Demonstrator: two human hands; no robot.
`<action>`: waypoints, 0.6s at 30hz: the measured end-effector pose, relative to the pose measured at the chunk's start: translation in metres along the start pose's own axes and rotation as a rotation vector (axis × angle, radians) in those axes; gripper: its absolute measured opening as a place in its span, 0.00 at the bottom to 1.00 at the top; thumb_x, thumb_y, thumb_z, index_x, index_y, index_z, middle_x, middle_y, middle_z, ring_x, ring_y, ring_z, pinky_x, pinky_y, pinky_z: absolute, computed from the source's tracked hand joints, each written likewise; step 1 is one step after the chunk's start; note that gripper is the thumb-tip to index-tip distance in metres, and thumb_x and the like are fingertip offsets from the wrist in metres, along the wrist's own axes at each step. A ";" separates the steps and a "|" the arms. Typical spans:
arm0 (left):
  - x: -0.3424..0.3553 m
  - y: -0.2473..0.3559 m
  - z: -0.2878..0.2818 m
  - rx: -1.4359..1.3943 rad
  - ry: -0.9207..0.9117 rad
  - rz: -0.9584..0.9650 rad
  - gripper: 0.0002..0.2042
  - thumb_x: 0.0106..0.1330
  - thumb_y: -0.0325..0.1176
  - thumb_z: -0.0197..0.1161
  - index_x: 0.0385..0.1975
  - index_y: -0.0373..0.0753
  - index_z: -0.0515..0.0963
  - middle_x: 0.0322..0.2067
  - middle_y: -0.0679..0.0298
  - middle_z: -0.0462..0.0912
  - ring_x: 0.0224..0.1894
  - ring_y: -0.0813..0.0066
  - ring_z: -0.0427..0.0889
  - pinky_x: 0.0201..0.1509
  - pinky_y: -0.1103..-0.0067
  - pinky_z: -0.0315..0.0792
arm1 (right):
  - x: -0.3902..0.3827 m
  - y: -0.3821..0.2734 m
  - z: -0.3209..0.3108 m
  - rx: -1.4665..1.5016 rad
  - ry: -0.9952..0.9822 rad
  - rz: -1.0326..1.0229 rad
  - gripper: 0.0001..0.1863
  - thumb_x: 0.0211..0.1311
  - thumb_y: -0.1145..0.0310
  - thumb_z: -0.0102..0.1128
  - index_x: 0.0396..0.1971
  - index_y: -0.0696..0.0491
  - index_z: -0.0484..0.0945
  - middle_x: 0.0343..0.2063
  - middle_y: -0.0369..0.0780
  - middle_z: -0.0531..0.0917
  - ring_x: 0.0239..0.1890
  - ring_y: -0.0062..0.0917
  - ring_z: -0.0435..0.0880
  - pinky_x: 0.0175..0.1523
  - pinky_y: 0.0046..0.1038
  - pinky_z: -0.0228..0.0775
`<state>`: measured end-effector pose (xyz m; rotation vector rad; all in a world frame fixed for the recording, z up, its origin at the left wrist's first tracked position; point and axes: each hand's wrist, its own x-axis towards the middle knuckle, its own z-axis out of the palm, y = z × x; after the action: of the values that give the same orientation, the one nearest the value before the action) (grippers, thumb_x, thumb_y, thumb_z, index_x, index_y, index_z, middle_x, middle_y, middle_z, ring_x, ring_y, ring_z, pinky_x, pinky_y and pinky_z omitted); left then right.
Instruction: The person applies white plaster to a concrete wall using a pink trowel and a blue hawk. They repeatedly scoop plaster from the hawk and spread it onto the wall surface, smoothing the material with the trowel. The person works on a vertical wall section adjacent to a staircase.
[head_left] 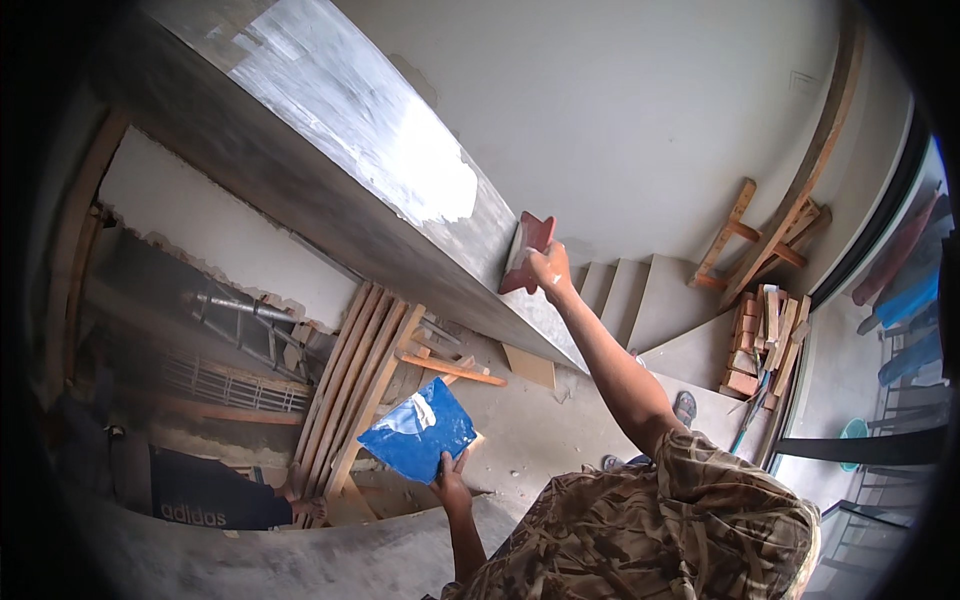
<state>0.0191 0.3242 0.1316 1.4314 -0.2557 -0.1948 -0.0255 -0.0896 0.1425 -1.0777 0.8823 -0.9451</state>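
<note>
My right hand (551, 269) is closed round a red plastering trowel (533, 240), whose blade lies against the grey face of a long sloping beam (390, 140). Wet whitish plaster (440, 175) covers part of that face above the trowel. Lower down, my left hand (452, 484) grips the near edge of a blue plasterer's board (428, 440). A lump of white plaster (412, 412) sits on the board's upper left part. White smears show on my right hand.
Wooden planks (350, 400) lean at left beside another person's dark-clothed leg (215, 490). Stairs (625, 290) run beyond my right arm. Stacked bricks (745, 350), timber offcuts (790, 330) and a wooden trestle (740, 225) stand near the window at right.
</note>
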 end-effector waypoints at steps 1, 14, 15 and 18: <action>0.003 0.004 0.001 0.011 -0.016 0.031 0.20 0.67 0.22 0.55 0.57 0.32 0.60 0.53 0.51 0.71 0.47 0.56 0.80 0.49 0.61 0.82 | 0.015 -0.005 0.010 -0.049 0.102 -0.091 0.20 0.50 0.65 0.57 0.36 0.69 0.73 0.25 0.52 0.81 0.28 0.35 0.83 0.33 0.35 0.73; 0.006 -0.008 0.000 -0.077 -0.076 -0.004 0.23 0.68 0.24 0.54 0.61 0.29 0.56 0.57 0.50 0.66 0.52 0.58 0.76 0.53 0.61 0.80 | -0.069 -0.233 0.009 -0.017 -0.329 -0.363 0.13 0.57 0.68 0.54 0.31 0.65 0.77 0.24 0.46 0.83 0.29 0.27 0.83 0.38 0.31 0.74; 0.004 -0.007 -0.001 -0.080 -0.068 0.020 0.22 0.68 0.24 0.54 0.60 0.29 0.58 0.56 0.51 0.67 0.51 0.58 0.77 0.52 0.62 0.81 | -0.071 -0.220 0.002 0.069 -0.287 -0.465 0.13 0.59 0.68 0.54 0.33 0.65 0.77 0.26 0.45 0.83 0.30 0.25 0.82 0.40 0.31 0.74; 0.004 -0.013 -0.009 -0.108 -0.047 0.057 0.19 0.67 0.23 0.55 0.57 0.29 0.63 0.53 0.52 0.71 0.48 0.60 0.79 0.49 0.62 0.82 | -0.055 -0.156 -0.020 0.123 -0.158 -0.572 0.15 0.61 0.70 0.53 0.42 0.64 0.77 0.33 0.43 0.84 0.38 0.24 0.82 0.48 0.30 0.72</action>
<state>0.0254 0.3297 0.1183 1.3123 -0.3191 -0.1928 -0.0917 -0.0743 0.2949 -1.3060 0.3780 -1.3434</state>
